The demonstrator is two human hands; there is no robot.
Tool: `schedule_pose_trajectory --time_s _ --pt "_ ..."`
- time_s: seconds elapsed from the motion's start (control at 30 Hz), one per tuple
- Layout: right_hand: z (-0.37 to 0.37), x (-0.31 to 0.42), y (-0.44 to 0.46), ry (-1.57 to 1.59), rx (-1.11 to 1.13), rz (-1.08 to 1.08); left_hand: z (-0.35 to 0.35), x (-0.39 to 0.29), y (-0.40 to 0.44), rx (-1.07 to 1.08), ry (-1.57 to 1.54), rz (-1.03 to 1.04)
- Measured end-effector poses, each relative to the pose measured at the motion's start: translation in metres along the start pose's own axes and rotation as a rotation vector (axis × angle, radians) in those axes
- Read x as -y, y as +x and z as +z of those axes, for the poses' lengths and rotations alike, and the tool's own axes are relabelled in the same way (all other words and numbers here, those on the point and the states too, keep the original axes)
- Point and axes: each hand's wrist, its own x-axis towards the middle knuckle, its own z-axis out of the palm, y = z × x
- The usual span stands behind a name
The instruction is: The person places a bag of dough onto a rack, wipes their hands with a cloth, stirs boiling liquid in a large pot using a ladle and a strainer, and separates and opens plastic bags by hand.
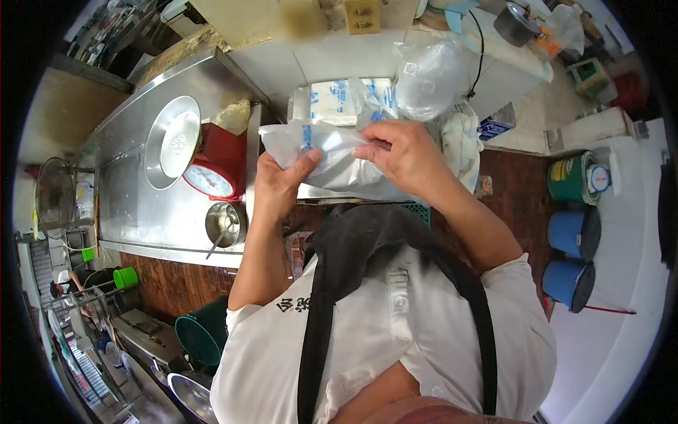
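Note:
A whitish translucent plastic bag [335, 152] with a blue printed mark is stretched between my two hands in front of my chest. My left hand [286, 177] grips its left side, thumb on top and the other fingers hidden underneath. At the bag's upper right edge, my right hand [406, 152] pinches the plastic between thumb and fingers. Just beyond the bag lie white packs with blue print [332, 99]. Beside them, to the right, sits a bulging clear plastic bag [427, 81].
To the left, a red dial scale [229, 155] carrying a round metal pan [173, 143] stands on a steel counter [120, 184]. A metal pot [226, 225] with a spoon sits near the counter's edge. Blue buckets [573, 233] stand on the floor at right, a green bin [201, 332] at lower left.

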Motion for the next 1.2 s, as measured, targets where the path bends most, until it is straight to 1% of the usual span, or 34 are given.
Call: schedule_pose_trajectory --time_s 0.03,0.07,0.17,0.23,0.33,0.37,0.43,0.47,0.53,0.57,0.63,0.67,0.73,0.77,0.83,0.87,0.93,0.97,1.03,1.17,1.2 --pt "-0.001 0.003 -0.001 0.043 0.036 0.091 -0.001 0.0 0.0 0.021 0.001 -0.015" --pt "0.0 0.003 -0.002 0.051 0.004 0.047 0.002 -0.001 0.0 0.026 -0.028 0.005" --pt "0.003 0.002 -0.003 0.103 -0.085 -0.072 0.017 -0.009 0.001 -0.103 -0.03 0.129" --pt "0.001 0.005 -0.002 0.18 -0.137 -0.131 0.011 -0.007 0.001 -0.079 0.032 0.07" --pt "-0.008 0.0 -0.006 0.33 0.074 0.16 0.005 0.001 0.001 -0.057 0.048 0.003" --pt "-0.011 0.001 -0.005 0.332 0.097 0.238 0.004 0.004 0.001 -0.052 0.041 -0.013" --pt "-0.015 0.003 -0.003 0.336 0.145 0.393 0.003 0.007 0.001 0.009 0.104 0.075" --pt "-0.012 0.002 -0.005 0.334 0.083 0.32 0.003 0.008 0.0 0.038 0.136 0.118" --pt "-0.001 -0.002 -0.009 0.33 -0.038 0.174 0.008 0.001 -0.004 0.034 0.097 0.111" --pt "0.002 -0.003 -0.009 0.313 -0.035 0.123 0.01 -0.003 -0.005 0.032 0.078 0.108" --pt "0.006 -0.005 -0.009 0.28 -0.03 0.023 0.018 -0.004 -0.006 -0.05 0.075 0.2" --pt "0.002 -0.002 -0.008 0.21 0.026 0.072 0.02 -0.004 -0.006 -0.091 0.073 0.245" --pt "-0.01 0.009 -0.005 0.07 0.138 0.169 0.013 0.004 -0.008 -0.023 0.037 0.114" --pt "-0.009 0.007 -0.006 0.089 0.107 0.145 0.01 0.007 -0.008 0.01 0.018 0.049" --pt "-0.005 0.002 -0.008 0.127 0.044 0.096 0.011 0.006 -0.009 -0.008 -0.01 0.013" --pt "-0.002 0.001 -0.01 0.119 0.011 0.061 0.011 0.006 -0.009 -0.018 -0.024 -0.005" --pt "0.004 0.002 -0.013 0.103 -0.055 -0.007 0.011 0.005 -0.009 -0.009 0.068 0.055" --pt "0.005 0.0 -0.013 0.062 -0.097 -0.101 0.012 0.005 -0.01 -0.004 0.114 0.084" --pt "0.008 -0.003 -0.01 -0.02 -0.181 -0.29 0.015 0.007 -0.008 -0.018 0.093 0.093" --pt "0.002 -0.01 -0.012 -0.013 -0.21 -0.185 0.015 0.013 -0.007 0.013 -0.019 0.167" --pt "0.003 -0.013 -0.013 -0.005 -0.234 -0.181 0.01 0.019 -0.007 0.077 -0.092 0.111"
